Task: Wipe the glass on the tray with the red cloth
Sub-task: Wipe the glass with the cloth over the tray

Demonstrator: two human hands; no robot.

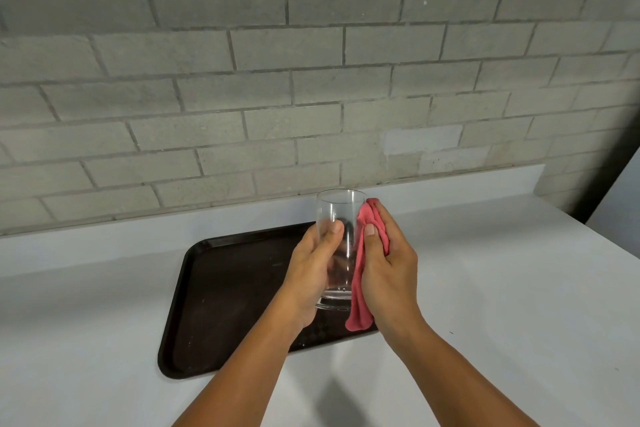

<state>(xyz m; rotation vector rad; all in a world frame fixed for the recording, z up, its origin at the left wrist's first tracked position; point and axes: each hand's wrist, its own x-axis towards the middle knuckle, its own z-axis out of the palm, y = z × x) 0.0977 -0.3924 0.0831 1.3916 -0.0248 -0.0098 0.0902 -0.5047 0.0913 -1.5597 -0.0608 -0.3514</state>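
Observation:
A tall clear glass [340, 208] is held upright above the dark brown tray [221, 291], lifted off it. My left hand [311, 274] wraps the glass's left side, thumb across its front. My right hand [388, 263] presses a red cloth [360, 284] against the glass's right side. The cloth bunches over my fingers at the top, and its tail hangs down past the glass's base. Part of the glass is hidden behind my hands.
The tray lies on a white counter [502, 288] that runs against a grey brick wall [311, 80]. The counter's right edge [616, 243] drops off at the far right, beside a dark gap.

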